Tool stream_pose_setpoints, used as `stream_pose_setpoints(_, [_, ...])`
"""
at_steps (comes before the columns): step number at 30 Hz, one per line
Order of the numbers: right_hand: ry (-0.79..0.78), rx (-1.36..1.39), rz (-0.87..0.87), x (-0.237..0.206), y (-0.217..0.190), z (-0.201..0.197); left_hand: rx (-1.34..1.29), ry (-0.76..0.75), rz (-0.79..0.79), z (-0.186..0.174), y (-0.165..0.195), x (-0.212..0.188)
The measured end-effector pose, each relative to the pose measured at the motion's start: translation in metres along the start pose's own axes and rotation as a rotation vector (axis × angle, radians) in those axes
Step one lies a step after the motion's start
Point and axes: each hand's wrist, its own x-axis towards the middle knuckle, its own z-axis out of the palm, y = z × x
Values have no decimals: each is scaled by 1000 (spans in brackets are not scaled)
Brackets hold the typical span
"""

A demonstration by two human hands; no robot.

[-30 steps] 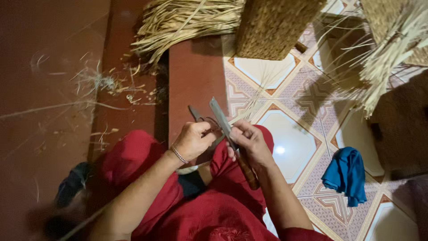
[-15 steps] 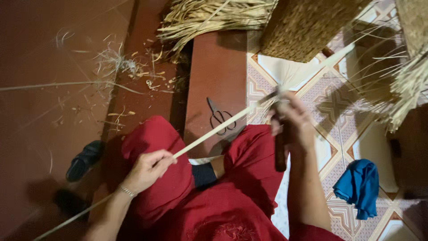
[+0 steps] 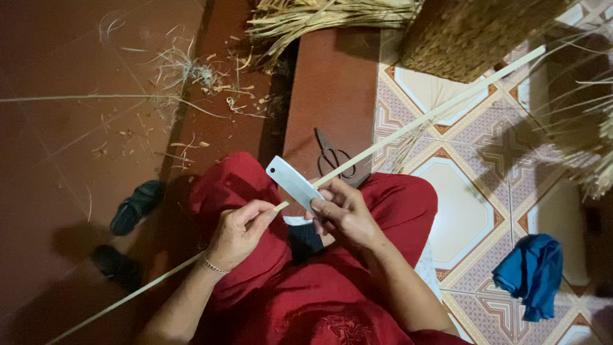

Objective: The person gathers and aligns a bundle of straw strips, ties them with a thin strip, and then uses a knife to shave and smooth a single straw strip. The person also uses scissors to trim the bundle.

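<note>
1. While sitting over red-clothed knees, the person is pinching a long pale bamboo strip (image 3: 408, 131) in the left hand (image 3: 239, 233), fingers closed narrow on it.
2. The right hand (image 3: 348, 214) is gripping a broad flat knife (image 3: 294, 182), its blade lying against the strip just beside the left fingertips.
3. Progress, judging by length: the blade is sitting near the strip's middle; a long run is stretching beyond the right hand, another trailing behind the left wrist.
4. Shavings (image 3: 191, 70) are lying well beyond the left hand.
5. Scissors (image 3: 332, 153) are resting just past the knife; a woven basket (image 3: 466, 35) is crowding the strip's far end.
6. Open floor is lying left of the left hand.
</note>
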Motion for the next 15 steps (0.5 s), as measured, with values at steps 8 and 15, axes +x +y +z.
stream_pose_setpoints(8, [20,89,-127,6,-8,-13,27,30,-36,-19,-14,-17])
stream_pose_setpoints(15, [26,174,-199,11,-21,-25,21,60,-23,-39,-34,-36])
